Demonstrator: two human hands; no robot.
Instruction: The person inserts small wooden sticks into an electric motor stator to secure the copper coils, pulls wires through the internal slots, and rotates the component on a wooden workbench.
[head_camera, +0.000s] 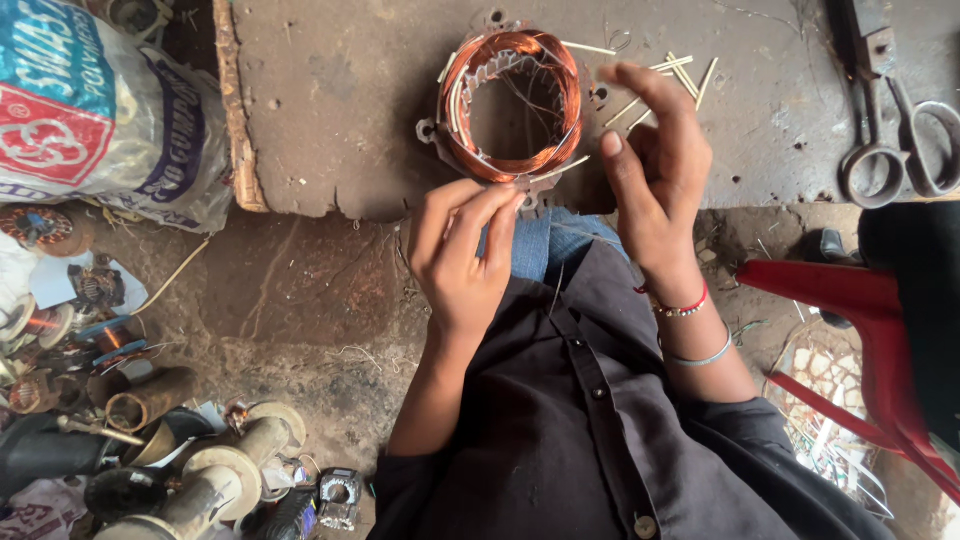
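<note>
A round motor stator with copper wire windings lies on the near edge of a worn brown board. My left hand has its fingertips pinched together at the stator's near rim; whether they grip a thin wire there I cannot tell. My right hand hovers at the stator's right side with fingers spread and the thumb pointing up, holding nothing I can see. Thin pale sticks lie scattered on the board just past the right fingers. My dark shirt fills the lower middle.
Metal scissors lie on the board at far right. A red plastic chair stands to the right. A printed white sack sits at upper left. Several spools, coils and motor parts clutter the dirt floor at lower left.
</note>
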